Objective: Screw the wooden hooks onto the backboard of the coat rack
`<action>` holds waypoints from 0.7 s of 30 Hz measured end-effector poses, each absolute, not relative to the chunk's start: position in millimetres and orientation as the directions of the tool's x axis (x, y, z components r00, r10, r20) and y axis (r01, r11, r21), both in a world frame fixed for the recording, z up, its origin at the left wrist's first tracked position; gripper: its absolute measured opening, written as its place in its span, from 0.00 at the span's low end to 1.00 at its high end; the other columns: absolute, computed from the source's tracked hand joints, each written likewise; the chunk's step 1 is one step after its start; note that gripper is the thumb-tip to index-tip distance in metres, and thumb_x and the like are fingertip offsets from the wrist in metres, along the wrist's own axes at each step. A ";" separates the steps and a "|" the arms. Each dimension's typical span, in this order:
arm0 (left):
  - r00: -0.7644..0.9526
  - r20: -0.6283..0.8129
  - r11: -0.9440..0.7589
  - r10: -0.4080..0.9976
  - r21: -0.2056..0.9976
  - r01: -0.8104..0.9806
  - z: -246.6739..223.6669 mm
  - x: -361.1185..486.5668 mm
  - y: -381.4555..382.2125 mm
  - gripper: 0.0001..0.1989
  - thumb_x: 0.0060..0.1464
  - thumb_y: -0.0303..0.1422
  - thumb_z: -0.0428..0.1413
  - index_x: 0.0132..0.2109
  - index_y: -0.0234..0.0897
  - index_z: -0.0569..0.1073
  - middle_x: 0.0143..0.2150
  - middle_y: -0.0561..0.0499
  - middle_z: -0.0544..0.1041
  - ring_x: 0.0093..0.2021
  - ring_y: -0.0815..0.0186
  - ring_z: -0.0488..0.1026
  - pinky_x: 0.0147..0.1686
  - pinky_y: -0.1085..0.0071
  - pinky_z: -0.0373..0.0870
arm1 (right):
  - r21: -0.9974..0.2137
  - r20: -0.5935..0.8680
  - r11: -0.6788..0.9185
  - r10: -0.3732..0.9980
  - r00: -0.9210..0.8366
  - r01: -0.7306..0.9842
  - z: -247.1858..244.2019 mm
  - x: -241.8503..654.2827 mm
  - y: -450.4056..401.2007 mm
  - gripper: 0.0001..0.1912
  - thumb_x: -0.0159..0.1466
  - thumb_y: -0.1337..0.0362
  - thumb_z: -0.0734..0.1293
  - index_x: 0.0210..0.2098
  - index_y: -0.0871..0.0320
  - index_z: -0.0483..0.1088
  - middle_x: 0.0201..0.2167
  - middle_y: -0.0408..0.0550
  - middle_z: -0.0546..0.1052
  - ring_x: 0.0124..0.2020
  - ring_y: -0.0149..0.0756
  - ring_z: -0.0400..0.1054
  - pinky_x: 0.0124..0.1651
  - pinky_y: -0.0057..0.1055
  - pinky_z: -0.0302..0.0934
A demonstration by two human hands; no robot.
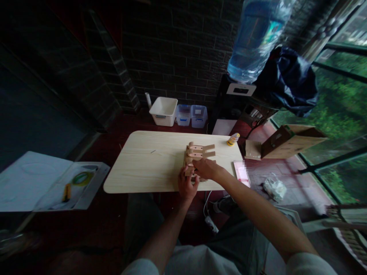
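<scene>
A light brown wooden assembly (197, 148) stands on the right half of the pale table. Several flat strips stick out from it to the right, each with small dark holes or fasteners and a rounded end at the left. My left hand (187, 186) grips its near left corner, with fingers curled around the edge and thumb to the right. From the right, my right hand (207, 168) reaches over the near strips, its fingers closed and pointing down. Whatever lies between those fingertips is hidden, and the hand covers part of the assembly.
On the table (143, 164) lies a small thin piece (153, 151); a yellow-capped bottle (233, 139) stands at the far right corner. A pink-and-white packet (241, 173) is at the right edge. Beyond are plastic bins (164, 110), a water dispenser (229, 103) and a cardboard box (282, 143). An open white case (88, 191) lies left.
</scene>
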State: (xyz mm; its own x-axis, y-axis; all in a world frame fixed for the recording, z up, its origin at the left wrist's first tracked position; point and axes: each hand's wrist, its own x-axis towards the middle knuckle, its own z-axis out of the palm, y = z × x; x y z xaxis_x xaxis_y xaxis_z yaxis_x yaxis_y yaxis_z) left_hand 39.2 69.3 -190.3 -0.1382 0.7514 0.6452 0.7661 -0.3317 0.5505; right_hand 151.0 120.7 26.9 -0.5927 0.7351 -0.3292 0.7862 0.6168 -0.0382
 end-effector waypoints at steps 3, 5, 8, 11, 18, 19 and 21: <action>-0.140 0.655 -0.340 0.742 0.548 0.765 -190.1 39.6 69.5 0.20 0.57 0.35 0.60 0.56 0.40 0.73 0.64 0.38 0.68 0.67 0.49 0.62 0.61 0.50 0.66 | -0.051 -0.334 0.605 0.740 -0.584 0.795 30.3 152.7 120.7 0.15 0.69 0.62 0.62 0.52 0.64 0.69 0.46 0.63 0.80 0.48 0.48 0.77 0.44 0.36 0.69; -0.142 0.657 -0.343 0.740 0.551 0.761 -189.6 40.0 69.5 0.20 0.57 0.35 0.60 0.56 0.40 0.73 0.64 0.38 0.68 0.67 0.49 0.62 0.61 0.49 0.66 | -0.055 -0.347 0.603 0.736 -0.581 0.796 35.0 154.3 120.7 0.15 0.70 0.61 0.62 0.52 0.62 0.70 0.46 0.62 0.80 0.49 0.49 0.76 0.45 0.36 0.69; -0.145 0.654 -0.343 0.743 0.558 0.755 -189.2 40.2 69.3 0.19 0.57 0.36 0.60 0.56 0.40 0.73 0.64 0.38 0.68 0.67 0.49 0.62 0.61 0.49 0.66 | -0.053 -0.345 0.600 0.740 -0.578 0.799 41.7 156.3 120.3 0.16 0.69 0.61 0.62 0.53 0.60 0.69 0.47 0.61 0.80 0.50 0.49 0.76 0.46 0.37 0.69; -0.141 0.654 -0.348 0.743 0.557 0.755 -189.1 39.8 69.0 0.19 0.57 0.36 0.60 0.56 0.40 0.73 0.64 0.38 0.68 0.67 0.49 0.62 0.61 0.49 0.66 | -0.044 -0.336 0.596 0.747 -0.574 0.801 44.2 156.0 118.6 0.15 0.68 0.63 0.63 0.53 0.60 0.70 0.48 0.62 0.80 0.50 0.50 0.76 0.46 0.37 0.69; -0.138 0.638 -0.335 0.758 0.561 0.757 -189.6 39.8 68.2 0.20 0.57 0.35 0.60 0.56 0.40 0.73 0.64 0.38 0.68 0.68 0.50 0.60 0.62 0.49 0.65 | -0.044 -0.342 0.595 0.746 -0.572 0.803 38.6 152.1 118.4 0.15 0.72 0.62 0.59 0.53 0.63 0.70 0.46 0.64 0.80 0.47 0.49 0.77 0.44 0.37 0.71; -0.136 0.633 -0.332 0.762 0.562 0.758 -189.8 39.9 68.3 0.20 0.57 0.35 0.60 0.56 0.40 0.73 0.65 0.39 0.67 0.68 0.50 0.60 0.61 0.49 0.65 | -0.045 -0.350 0.593 0.745 -0.568 0.804 37.8 151.7 118.8 0.16 0.72 0.62 0.59 0.52 0.63 0.71 0.46 0.64 0.80 0.47 0.50 0.77 0.44 0.37 0.71; -0.138 0.628 -0.325 0.766 0.562 0.761 -190.1 39.9 68.5 0.20 0.57 0.36 0.60 0.56 0.40 0.73 0.65 0.39 0.67 0.68 0.49 0.60 0.61 0.49 0.65 | -0.039 -0.359 0.580 0.752 -0.553 0.814 36.3 150.6 119.0 0.16 0.71 0.60 0.60 0.51 0.65 0.72 0.45 0.66 0.80 0.47 0.51 0.77 0.44 0.39 0.71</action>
